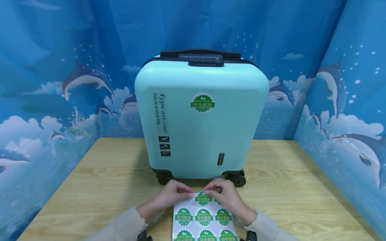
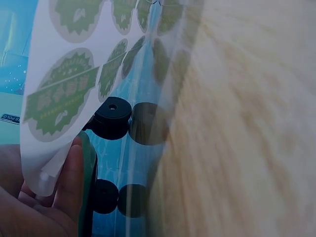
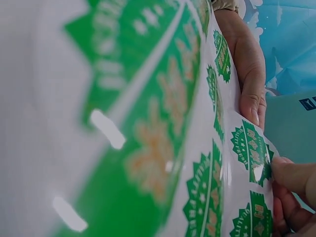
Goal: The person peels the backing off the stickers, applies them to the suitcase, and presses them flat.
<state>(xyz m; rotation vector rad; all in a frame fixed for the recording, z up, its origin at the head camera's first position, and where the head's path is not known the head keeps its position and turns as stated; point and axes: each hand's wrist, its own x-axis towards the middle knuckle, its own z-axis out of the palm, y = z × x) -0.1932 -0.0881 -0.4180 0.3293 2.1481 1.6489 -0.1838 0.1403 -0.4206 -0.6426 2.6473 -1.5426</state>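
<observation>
A white sheet of round green stickers [image 1: 183,231] stands tilted up between the two hands in the head view. My left hand [image 1: 172,194] pinches its top edge at the left between thumb and fingers; in the left wrist view this hand [image 2: 44,207] grips a curled corner of the sheet. My right hand [image 1: 226,197] pinches the top edge beside the middle green sticker [image 1: 203,198]. In the right wrist view, the right thumb and fingers [image 3: 294,177] are at the edge of a sticker [image 3: 252,150]. The right hand partly covers the top right sticker.
A mint-green suitcase [image 1: 193,134] stands upright on the wooden table [image 1: 99,187], just beyond the hands. One matching green sticker [image 1: 202,102] is on its upper front. Black wheels [image 1: 236,179] are beneath it. A blue dolphin-printed curtain [image 1: 120,33] surrounds the table's back and sides.
</observation>
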